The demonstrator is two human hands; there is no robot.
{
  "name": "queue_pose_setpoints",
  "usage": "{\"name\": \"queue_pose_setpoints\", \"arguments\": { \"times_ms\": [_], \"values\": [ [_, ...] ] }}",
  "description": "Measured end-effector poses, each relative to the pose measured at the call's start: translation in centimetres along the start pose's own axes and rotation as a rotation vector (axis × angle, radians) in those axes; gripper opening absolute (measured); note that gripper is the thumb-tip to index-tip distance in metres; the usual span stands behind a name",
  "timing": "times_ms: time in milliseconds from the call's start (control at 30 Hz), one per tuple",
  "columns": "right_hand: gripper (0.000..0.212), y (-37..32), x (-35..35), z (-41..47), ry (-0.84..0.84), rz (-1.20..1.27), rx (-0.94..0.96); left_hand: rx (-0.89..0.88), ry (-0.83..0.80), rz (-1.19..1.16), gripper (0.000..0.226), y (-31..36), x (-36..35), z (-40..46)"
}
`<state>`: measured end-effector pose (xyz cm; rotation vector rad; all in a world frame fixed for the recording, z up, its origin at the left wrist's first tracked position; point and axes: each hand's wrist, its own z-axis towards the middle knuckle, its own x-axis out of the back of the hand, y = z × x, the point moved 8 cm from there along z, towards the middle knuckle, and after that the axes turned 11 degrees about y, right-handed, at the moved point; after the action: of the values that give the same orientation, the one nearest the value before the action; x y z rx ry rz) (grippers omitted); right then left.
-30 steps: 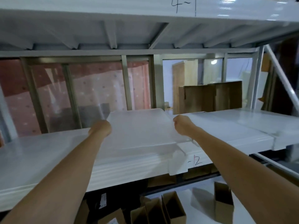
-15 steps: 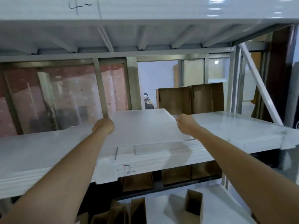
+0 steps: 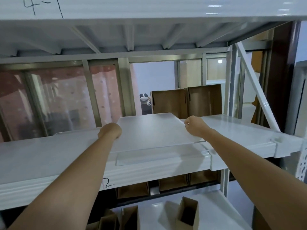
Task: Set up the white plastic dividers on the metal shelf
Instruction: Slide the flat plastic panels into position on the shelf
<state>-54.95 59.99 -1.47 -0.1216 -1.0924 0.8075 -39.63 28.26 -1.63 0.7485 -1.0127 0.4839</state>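
Observation:
A white, slightly see-through plastic divider sheet (image 3: pixel 154 130) lies almost flat over the white metal shelf (image 3: pixel 49 155), its near edge raised a little above the shelf surface. My left hand (image 3: pixel 110 132) grips its left edge with curled fingers. My right hand (image 3: pixel 193 126) grips its right edge the same way. Both arms reach forward from the bottom corners. A second clear sheet edge (image 3: pixel 159 156) shows on the shelf just below the held divider.
An upper shelf (image 3: pixel 149 9) with handwritten marks hangs close overhead. A diagonal white brace (image 3: pixel 255 90) and upright post stand at the right. Brown cardboard boxes (image 3: pixel 186 101) stand behind the shelf and more sit below (image 3: pixel 187 213). A person (image 3: pixel 144 103) is far behind.
The view has swung left to right along the shelf, so the right post and brace came into view. Both hands keep hold of the divider's side edges.

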Motion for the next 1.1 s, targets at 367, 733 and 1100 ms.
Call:
{"name": "queue_pose_setpoints", "arguments": {
  "times_ms": [367,733,1100],
  "values": [
    [0.03,6.5,4.5,1.0,0.056,-0.23,-0.073,-0.111,-0.01,-0.132,0.033,8.4,-2.1,-0.9],
    [0.033,17.3,10.1,2.7,0.074,-0.293,-0.125,-0.25,0.076,-0.073,0.031,20.3,-4.3,-4.1],
    [0.023,28.4,13.3,6.0,0.073,-0.21,-0.13,-0.218,0.112,-0.046,0.025,30.3,-7.3,-8.2]
  ]
}}
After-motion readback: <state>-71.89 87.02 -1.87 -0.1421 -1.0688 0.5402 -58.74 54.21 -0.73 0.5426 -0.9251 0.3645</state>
